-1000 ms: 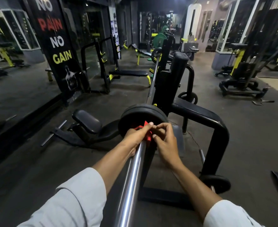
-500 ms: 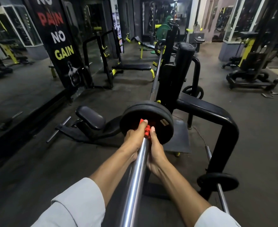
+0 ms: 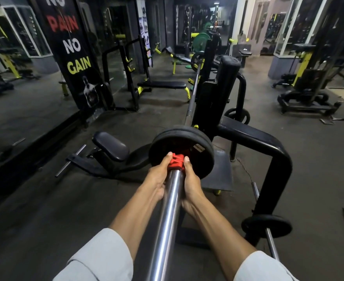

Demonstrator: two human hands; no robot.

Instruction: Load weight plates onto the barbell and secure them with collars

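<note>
A chrome barbell sleeve runs from the bottom of the head view up to two black weight plates loaded on it. A red collar sits on the sleeve right against the near plate. My left hand grips the collar from the left, thumb on its top. My right hand grips it from the right, thumb alongside. Both hands wrap under the sleeve. The bar's far end carries a green plate.
The bar rests on a black rack with a thick curved frame to the right. A small black plate sits on a low peg at lower right. A padded seat lies left; benches and machines stand behind.
My right hand dropped from fingering the collar's top to gripping it from the side. Both hands slid the collar forward until it met the plate.
</note>
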